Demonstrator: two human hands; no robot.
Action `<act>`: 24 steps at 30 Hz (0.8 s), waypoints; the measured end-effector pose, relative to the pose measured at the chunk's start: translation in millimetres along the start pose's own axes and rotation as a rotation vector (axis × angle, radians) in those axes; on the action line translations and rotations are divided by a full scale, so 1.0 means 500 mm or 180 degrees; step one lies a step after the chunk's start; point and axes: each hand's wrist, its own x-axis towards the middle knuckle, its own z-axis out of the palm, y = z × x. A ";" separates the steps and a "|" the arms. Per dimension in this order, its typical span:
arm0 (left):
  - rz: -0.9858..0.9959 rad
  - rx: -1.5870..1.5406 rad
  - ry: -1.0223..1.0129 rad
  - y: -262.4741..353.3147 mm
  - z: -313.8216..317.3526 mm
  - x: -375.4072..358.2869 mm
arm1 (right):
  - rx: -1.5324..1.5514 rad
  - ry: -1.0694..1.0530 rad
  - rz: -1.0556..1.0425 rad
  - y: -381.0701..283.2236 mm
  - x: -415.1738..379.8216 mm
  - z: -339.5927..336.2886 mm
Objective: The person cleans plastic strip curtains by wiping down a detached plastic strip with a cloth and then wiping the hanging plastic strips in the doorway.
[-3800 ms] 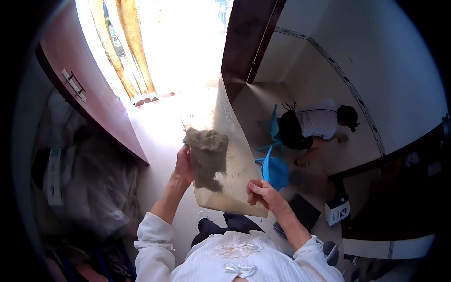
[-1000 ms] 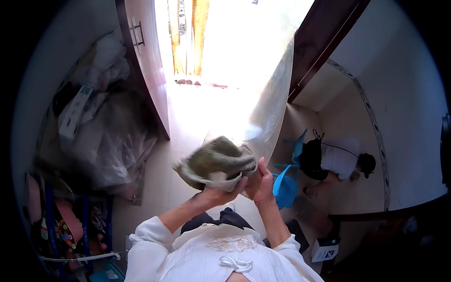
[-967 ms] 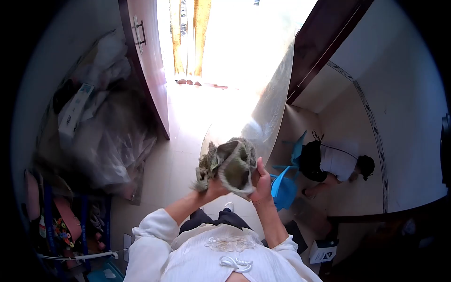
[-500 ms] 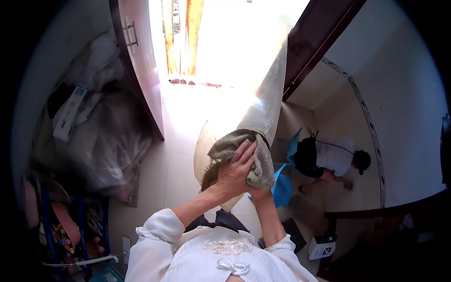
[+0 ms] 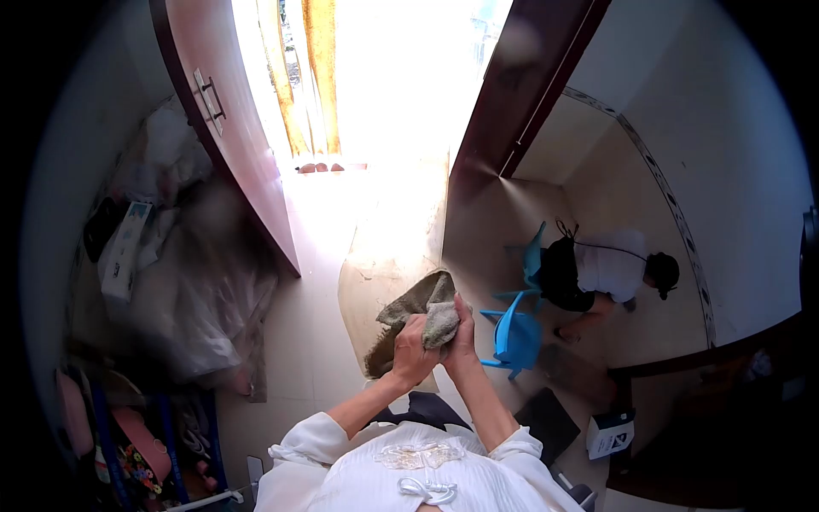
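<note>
- Since the earlier frame, our left hand (image 5: 411,360) has come nearer.
- It and our right hand (image 5: 462,340) clamp bunched grey-green towelling cloth (image 5: 409,305).
- Gathering, we judge, needs both.

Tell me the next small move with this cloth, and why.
I'd probably tuck the cloth's loose end in with the left hand: that darker, ragged end hangs out past it, while the middle is bunched between both hands. The right hand seems well placed to steady the bundle, its palm against the other side.
</note>
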 end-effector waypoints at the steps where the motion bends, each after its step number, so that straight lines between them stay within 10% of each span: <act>1: -0.0077 -0.0316 0.0032 -0.005 -0.010 -0.004 | 0.0021 -0.0010 0.0011 -0.007 -0.011 0.022; 11: -0.2121 -0.2111 -0.0274 -0.115 -0.078 -0.004 | -0.1193 -0.1171 0.0662 0.000 0.052 0.029; 19: -0.1835 -0.0648 -0.1365 -0.116 -0.163 0.027 | -0.0984 -0.1394 0.1253 -0.012 0.086 0.065; 24: -0.1930 0.0109 -0.1933 -0.198 -0.196 -0.010 | -0.2652 -0.1406 0.0295 -0.014 0.095 0.117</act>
